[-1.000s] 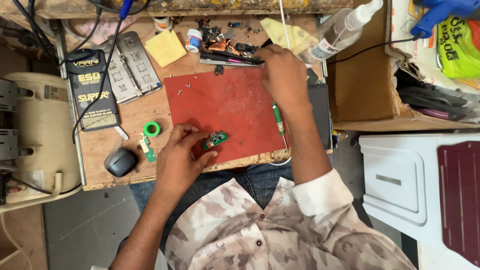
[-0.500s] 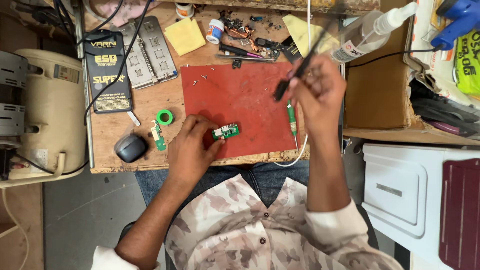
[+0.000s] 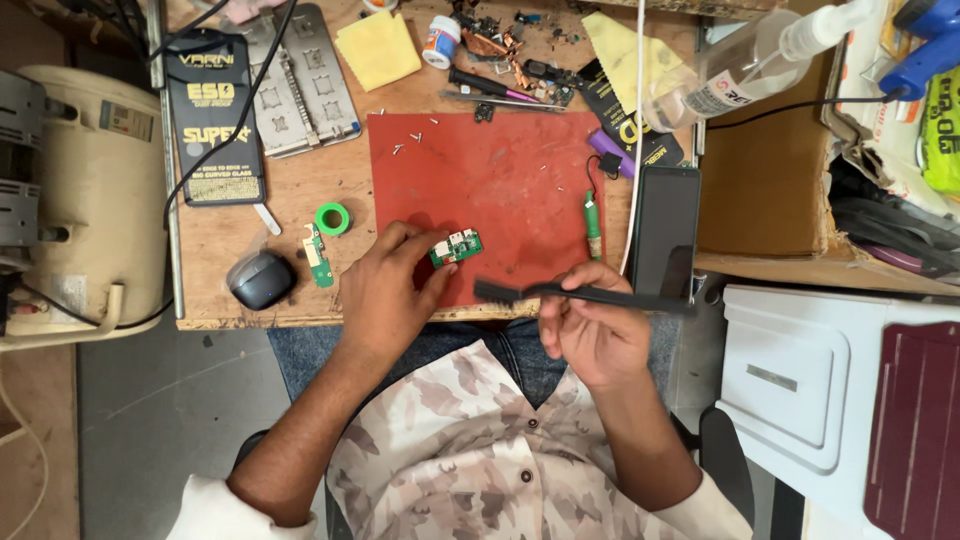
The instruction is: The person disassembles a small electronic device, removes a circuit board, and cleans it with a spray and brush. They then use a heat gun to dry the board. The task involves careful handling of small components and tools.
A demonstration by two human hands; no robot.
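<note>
We look down on our two bare hands at the near edge of a red rectangular work mat (image 3: 500,190) lying on a worn wooden bench (image 3: 290,290). Our left hand (image 3: 385,295) comes in from the lower left with the forearm slanting upward and the wrist nearly straight; its fingers (image 3: 405,240) are curled together, and thumb and fingertips pinch the left end of a small green circuit board (image 3: 457,246), which lies flat on the mat just beyond those fingertips. Our right hand (image 3: 595,335) is raised off the bench in front of the chest, forearm rising from the lower right, palm turned inward. Its fingers (image 3: 575,300) are pressed together around the middle of a long black brush-like tool (image 3: 580,293), held level, the bristled end pointing left and reaching just below the board, the handle running out to the right. To the left of the left-hand knuckles lie a second narrow green board strip (image 3: 318,257), a green tape roll (image 3: 333,218) and a dark rounded case (image 3: 258,279). Above the right-hand fingers rest a green-handled screwdriver (image 3: 593,225) and a black phone (image 3: 665,230)
</note>
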